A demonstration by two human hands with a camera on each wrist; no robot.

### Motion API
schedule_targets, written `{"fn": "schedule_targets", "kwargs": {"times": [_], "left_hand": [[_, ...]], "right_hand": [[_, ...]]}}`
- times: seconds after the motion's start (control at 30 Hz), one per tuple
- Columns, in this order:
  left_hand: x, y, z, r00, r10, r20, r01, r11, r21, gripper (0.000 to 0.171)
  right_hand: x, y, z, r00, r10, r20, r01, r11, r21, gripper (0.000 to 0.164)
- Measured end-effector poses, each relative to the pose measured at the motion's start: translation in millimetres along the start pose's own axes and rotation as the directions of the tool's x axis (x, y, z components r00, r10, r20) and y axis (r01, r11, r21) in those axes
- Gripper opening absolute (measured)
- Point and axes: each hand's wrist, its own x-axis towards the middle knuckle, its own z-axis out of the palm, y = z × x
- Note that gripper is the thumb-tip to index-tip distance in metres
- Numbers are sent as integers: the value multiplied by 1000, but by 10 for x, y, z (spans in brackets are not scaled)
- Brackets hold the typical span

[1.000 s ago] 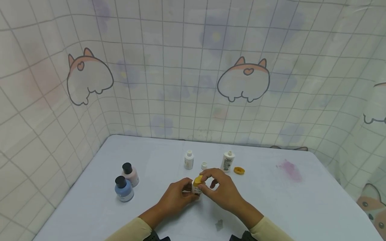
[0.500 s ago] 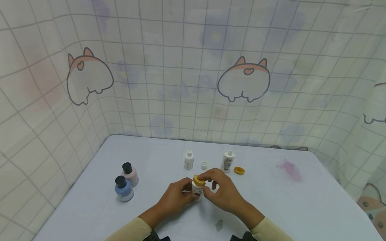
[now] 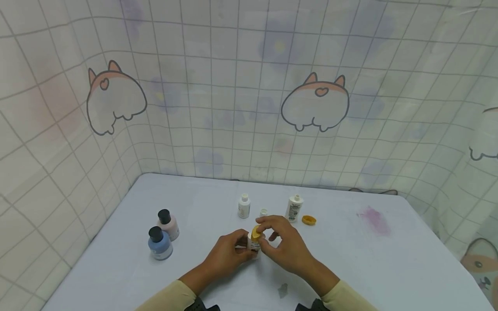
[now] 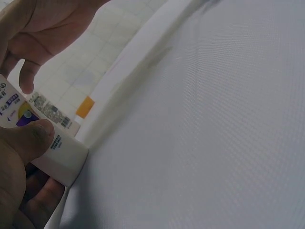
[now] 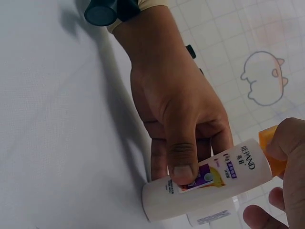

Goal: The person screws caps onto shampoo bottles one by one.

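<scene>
A white shampoo-style bottle (image 5: 217,179) with a purple and yellow label stands upright at the table's near middle. My left hand (image 3: 225,255) grips its body, the thumb lying across the label in both wrist views. At its top sits a yellow cap (image 3: 255,233). My right hand (image 3: 292,245) pinches this cap between thumb and fingers, which partly cover it. Just behind the hands are a small white bottle (image 3: 244,207), a small white cap (image 3: 263,212) half hidden by the right fingers, a white bottle with a bare neck (image 3: 293,210) and a loose yellow cap (image 3: 309,220).
To the left stand a blue bottle (image 3: 160,248) and a pale pink bottle (image 3: 169,228), both with black caps. A white cloth (image 3: 350,263) covers the table, marked by a pink stain (image 3: 374,219). A grid-patterned curtain (image 3: 241,108) surrounds its back and sides.
The right fingers have shifted round the yellow cap, settling flatter over it half a second ago and now standing more upright again. The left hand and the bottle have stayed in place.
</scene>
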Motion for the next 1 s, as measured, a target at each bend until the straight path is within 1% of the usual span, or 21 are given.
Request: {"fn": "schedule_targets", "kwargs": {"times": [0.2,0.3,0.53,0.83,1.0], "left_hand": [[2,0,4,1000,1,3,-1,1000,-7,35],[1,0,6,1000,1,3,-1,1000,3,35],[-4,19,0,1000,0,-1,0,1000,17,36],[-2,20,-4,1000,-5,-2,5,1000,25,38],[1,7,-6,1000,-4,5,4,1000,-1,37]], "right_hand": [[-2,13,5,999,32,11,-33,999,5,31],[-2,10,-2,999,41,13,-41,999,-5,29],[-20,6,-30,999,32,22,-32,999,-27,32],[-26,12,-57,999,18,50,-18,1000,-5,36],[-23,33,-41,999,34,38,-33,999,-12,36]]}}
